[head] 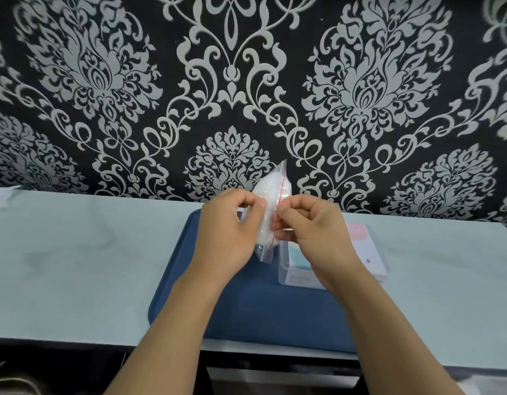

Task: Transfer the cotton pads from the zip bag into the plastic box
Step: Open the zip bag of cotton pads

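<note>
Two hands, left hand and right hand, pinching zip bag of cotton pads, hovering above blue tray, clear plastic box below.

Left hand and right hand raised together, fingers curled, pinching, forearms converging

Navy tray, black-and-white damask wall (red-striped bag).

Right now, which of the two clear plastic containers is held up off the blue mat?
The zip bag with the red seal line, pinched by the left hand and right hand. The plastic box rests on the blue mat.
</note>
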